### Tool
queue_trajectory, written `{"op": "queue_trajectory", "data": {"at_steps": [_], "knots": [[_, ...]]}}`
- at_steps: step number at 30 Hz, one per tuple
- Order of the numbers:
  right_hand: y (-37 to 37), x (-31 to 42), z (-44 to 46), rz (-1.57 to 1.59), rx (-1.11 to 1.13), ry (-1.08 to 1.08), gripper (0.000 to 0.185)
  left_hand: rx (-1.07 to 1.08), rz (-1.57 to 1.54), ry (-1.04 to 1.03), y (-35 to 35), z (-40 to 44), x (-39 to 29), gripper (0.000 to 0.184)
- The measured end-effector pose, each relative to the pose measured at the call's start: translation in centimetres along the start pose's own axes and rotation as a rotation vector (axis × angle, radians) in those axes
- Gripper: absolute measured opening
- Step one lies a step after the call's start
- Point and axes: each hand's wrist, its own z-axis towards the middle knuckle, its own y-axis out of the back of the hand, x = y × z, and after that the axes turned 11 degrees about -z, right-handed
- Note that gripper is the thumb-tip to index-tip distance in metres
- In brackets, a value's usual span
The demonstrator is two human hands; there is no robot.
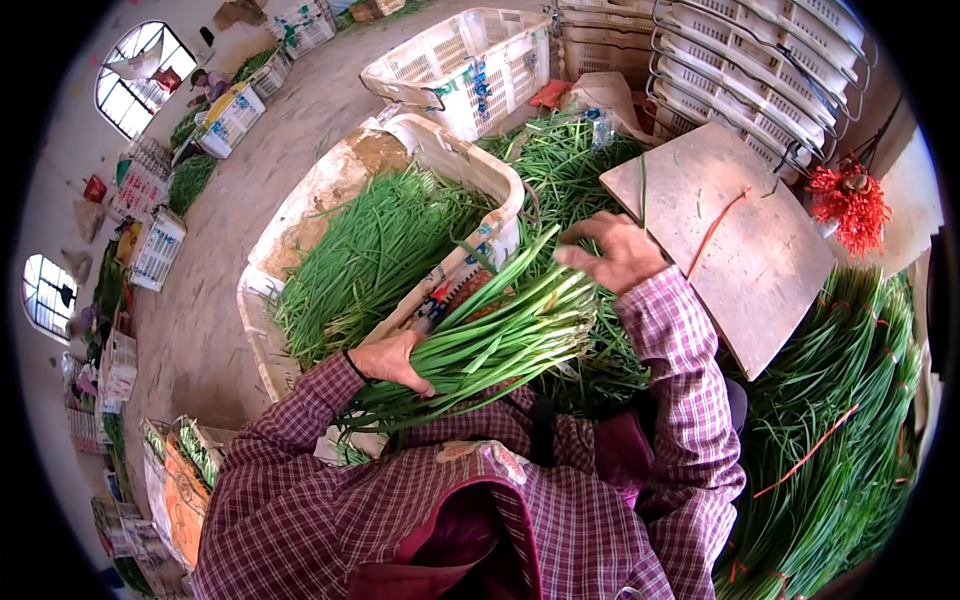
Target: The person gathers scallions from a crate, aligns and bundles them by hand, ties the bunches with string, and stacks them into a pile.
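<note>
My left hand (392, 362) is wrapped round the leafy part of a loose bunch of garlic chives (510, 330). The bunch lies across my lap, its pale cut ends pointing right. Above those ends hovers my right hand (615, 252), thumb and fingers bent but apart, close to a stalk that sticks up from the bunch. I see nothing gripped in it. Beyond the bunch, a white plastic crate (505, 190) holds a heap of chives (370, 260). More loose chives (570, 160) are piled past my right hand.
A flat board (720, 230) with a red tie (718, 232) on it sits at my right. Tied chive bundles (830, 430) fill the lower right. Red ties (850, 205) hang by stacked crates (760, 70). Another crate (465, 75) stands ahead; a person (208, 85) is far left.
</note>
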Motion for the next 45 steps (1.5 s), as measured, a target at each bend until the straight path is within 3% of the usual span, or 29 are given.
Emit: {"op": "queue_trajectory", "data": {"at_steps": [3, 7, 9, 11, 15, 17, 19, 20, 23, 29, 33, 35, 37, 39, 41, 42, 45], "knots": [[0.1, 1.5, 1.3, 0.190, 0.330, -0.003, 0.040, -0.007, -0.007, -0.111, -0.2, 0.3, 0.7, 0.055], [-2.4, 0.2, 1.9, 0.539, 0.332, 0.051, 0.033, 0.095, -0.026, 0.005, -0.1, 0.3, -0.4, 0.072], [-3.1, -0.1, 1.3, 0.468, 0.118, 0.140, 0.027, 0.064, -0.012, -0.074, -0.2, 0.3, -0.7, 0.054], [-3.3, -0.4, 1.2, 0.062, -0.073, 0.101, 0.023, 0.078, -0.010, -0.038, -0.1, 0.4, -1.0, 0.055], [0.1, -2.5, 0.8, -0.178, -0.340, -0.355, 0.023, 0.019, -0.031, -0.075, -0.2, 0.5, 1.1, 0.056], [0.6, -4.0, -0.8, -0.501, -0.581, -0.279, 0.030, -0.030, -0.030, -0.069, -0.1, 0.4, 1.5, 0.059], [0.6, -2.5, -2.3, -0.371, -0.582, -0.215, 0.037, -0.053, -0.020, -0.039, -0.2, 0.2, 1.3, 0.062], [0.5, -0.9, -3.1, -0.202, -0.467, -0.202, 0.039, -0.110, -0.073, -0.074, -0.5, 0.2, 0.3, 0.065], [-2.6, 2.0, -4.0, -0.208, -0.464, -0.012, 0.048, -0.157, -0.155, -0.061, -0.8, 0.3, -1.3, 0.072], [-6.0, 3.7, -2.5, -0.149, -0.584, 0.055, 0.027, -0.150, -0.190, 0.023, -1.1, 0.5, -2.5, 0.068], [-4.2, 0.6, -2.0, -0.208, -0.823, -0.088, 0.019, -0.145, -0.277, -0.008, -1.3, 0.8, -0.8, 0.069], [-2.3, -2.8, -2.6, -0.320, -0.885, -0.204, 0.020, -0.195, -0.245, -0.186, -1.4, 0.8, -0.5, 0.072], [-0.9, -6.4, -3.6, -0.432, -0.921, -0.314, 0.017, -0.193, -0.268, -0.156, -1.1, 0.6, -0.6, 0.076], [0.0, -6.5, -5.0, -0.530, -0.811, -0.384, 0.019, -0.249, -0.200, -0.197, -1.1, 0.3, -1.9, 0.102], [-0.2, -4.0, -5.3, -0.457, -0.813, -0.238, 0.037, -0.265, -0.200, -0.192, -1.0, 0.2, -2.6, 0.123], [-0.7, -2.7, -5.2, -0.368, -0.757, -0.133, 0.050, -0.270, -0.274, -0.220, -1.0, 0.3, -2.7, 0.124], [-1.9, 2.8, -4.9, -0.308, -0.570, 0.205, 0.062, -0.249, -0.346, -0.202, -1.0, 0.5, -3.6, 0.128]]}}
